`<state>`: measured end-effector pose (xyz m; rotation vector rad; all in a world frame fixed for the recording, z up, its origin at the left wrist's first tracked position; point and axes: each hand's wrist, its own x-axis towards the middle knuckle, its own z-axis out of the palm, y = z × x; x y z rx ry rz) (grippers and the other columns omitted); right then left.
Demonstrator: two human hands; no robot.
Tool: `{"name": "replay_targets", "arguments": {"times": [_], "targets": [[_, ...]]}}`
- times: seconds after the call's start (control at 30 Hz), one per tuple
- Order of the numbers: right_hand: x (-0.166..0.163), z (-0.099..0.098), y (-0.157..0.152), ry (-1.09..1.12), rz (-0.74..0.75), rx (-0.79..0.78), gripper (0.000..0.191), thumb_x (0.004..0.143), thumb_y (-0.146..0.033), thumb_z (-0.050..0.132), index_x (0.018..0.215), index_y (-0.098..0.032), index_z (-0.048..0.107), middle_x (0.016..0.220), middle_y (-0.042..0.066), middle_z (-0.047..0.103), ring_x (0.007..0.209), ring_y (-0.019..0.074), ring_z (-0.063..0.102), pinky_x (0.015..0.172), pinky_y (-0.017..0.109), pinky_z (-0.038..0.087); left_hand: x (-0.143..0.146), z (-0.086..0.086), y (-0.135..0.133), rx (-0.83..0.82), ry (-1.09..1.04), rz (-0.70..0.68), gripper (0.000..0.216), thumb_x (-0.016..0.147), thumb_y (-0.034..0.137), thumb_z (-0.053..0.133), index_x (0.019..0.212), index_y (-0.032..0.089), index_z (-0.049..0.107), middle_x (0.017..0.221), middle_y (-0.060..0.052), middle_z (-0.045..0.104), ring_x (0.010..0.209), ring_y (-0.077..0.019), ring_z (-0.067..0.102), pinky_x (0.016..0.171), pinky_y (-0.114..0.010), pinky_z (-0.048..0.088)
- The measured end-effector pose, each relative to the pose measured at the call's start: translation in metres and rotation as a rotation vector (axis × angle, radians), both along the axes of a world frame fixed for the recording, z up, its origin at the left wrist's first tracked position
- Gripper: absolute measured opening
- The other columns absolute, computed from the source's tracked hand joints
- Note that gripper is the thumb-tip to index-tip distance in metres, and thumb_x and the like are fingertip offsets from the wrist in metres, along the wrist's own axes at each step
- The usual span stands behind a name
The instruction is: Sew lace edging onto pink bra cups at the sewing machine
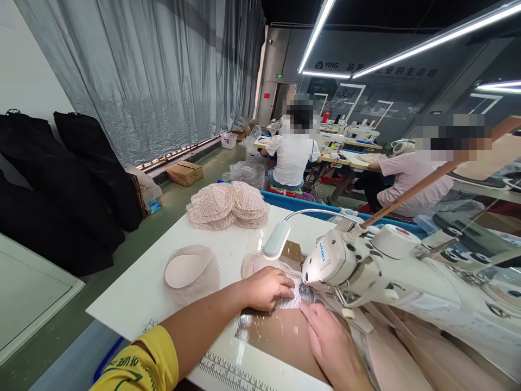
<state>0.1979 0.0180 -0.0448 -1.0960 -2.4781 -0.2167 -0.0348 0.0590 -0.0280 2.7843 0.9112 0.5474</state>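
My left hand (266,288) lies on a beige lace-trimmed fabric piece (291,301), fingers curled and pressing it down beside the needle of a white sewing machine (366,266). My right hand (329,342) rests flat on the tan fabric (277,334) in front of the needle, fingers stretched toward it. A stack of beige bra cups (191,274) sits left of my left hand. Farther back on the white table (134,298) is a pile of pink lace cups (228,205). A small lamp (277,240) on a gooseneck hangs over the work.
Black bags (69,179) lean against the left wall below a grey curtain. Cardboard boxes (184,172) stand on the green floor. Two people sit at sewing tables behind, beyond a blue bin edge (293,202). A printed ruler (236,372) runs along the table's near edge.
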Motion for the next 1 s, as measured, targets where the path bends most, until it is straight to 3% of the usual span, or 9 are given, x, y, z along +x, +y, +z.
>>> {"name": "replay_targets", "arguments": {"times": [0.2, 0.33, 0.6, 1.0], "targets": [[-0.004, 0.008, 0.000, -0.005, -0.001, 0.005, 0.041, 0.089, -0.010, 0.032, 0.106, -0.017, 0.069, 0.078, 0.006, 0.063, 0.067, 0.0169, 0.061, 0.057, 0.026, 0.045, 0.006, 0.005, -0.002, -0.009, -0.098, 0.004, 0.032, 0.078, 0.014, 0.055, 0.108, 0.019, 0.067, 0.117, -0.005, 0.066, 0.098, -0.0202, 0.059, 0.092, -0.032, 0.045], [-0.006, 0.014, -0.004, -0.017, -0.060, -0.068, 0.041, 0.087, -0.007, 0.036, 0.108, -0.018, 0.070, 0.080, 0.006, 0.064, 0.066, 0.0167, 0.059, 0.059, 0.027, 0.042, 0.009, 0.009, -0.003, -0.026, -0.090, -0.035, 0.027, 0.083, 0.017, 0.053, 0.105, 0.017, 0.067, 0.110, -0.007, 0.068, 0.094, -0.0209, 0.060, 0.086, -0.033, 0.046], [-0.010, 0.021, -0.010, -0.058, -0.145, -0.215, 0.040, 0.084, -0.007, 0.044, 0.114, -0.020, 0.068, 0.085, 0.005, 0.065, 0.068, 0.0168, 0.058, 0.063, 0.028, 0.041, 0.008, 0.013, -0.003, -0.041, -0.070, -0.050, 0.028, 0.091, 0.019, 0.045, 0.111, 0.016, 0.066, 0.116, -0.010, 0.066, 0.093, -0.0219, 0.057, 0.082, -0.034, 0.047], [-0.007, 0.018, -0.007, -0.044, -0.095, -0.120, 0.042, 0.086, -0.005, 0.036, 0.109, -0.018, 0.069, 0.080, 0.006, 0.064, 0.069, 0.0162, 0.059, 0.064, 0.026, 0.045, 0.009, 0.009, -0.006, 0.029, 0.043, -0.045, 0.034, 0.081, 0.016, 0.055, 0.114, 0.016, 0.064, 0.123, -0.008, 0.063, 0.093, -0.0218, 0.055, 0.083, -0.033, 0.044]]}}
